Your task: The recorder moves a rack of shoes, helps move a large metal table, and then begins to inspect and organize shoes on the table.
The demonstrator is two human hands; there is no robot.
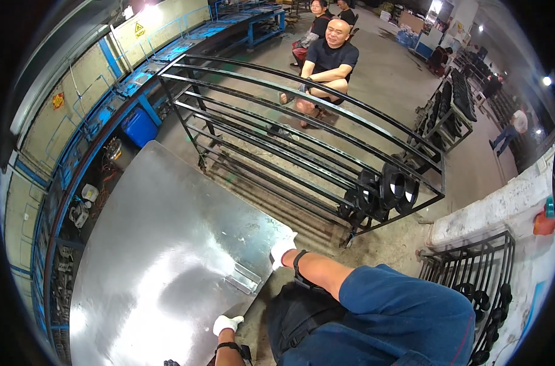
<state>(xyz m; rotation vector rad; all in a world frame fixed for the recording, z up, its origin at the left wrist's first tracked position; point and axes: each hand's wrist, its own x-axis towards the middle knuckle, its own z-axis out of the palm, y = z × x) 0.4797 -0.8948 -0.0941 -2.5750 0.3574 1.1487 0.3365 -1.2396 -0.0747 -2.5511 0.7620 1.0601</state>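
A large shiny metal sheet (167,256) lies flat in front of me, filling the lower left. My right hand (281,249), in a white glove with a black wrist strap, grips the sheet's near right corner; its blue sleeve comes in from the lower right. My left hand (227,323), also in a white glove, is closed on the sheet's near edge at the bottom. A small rectangular tab (244,279) is fixed on the sheet between the two hands.
A black metal bar rack (302,128) stands just beyond the sheet, with black rings (384,192) at its right end. Two people sit behind it (329,58). A blue bin (138,127) and blue benches line the left wall. Another black rack (478,274) stands at the lower right.
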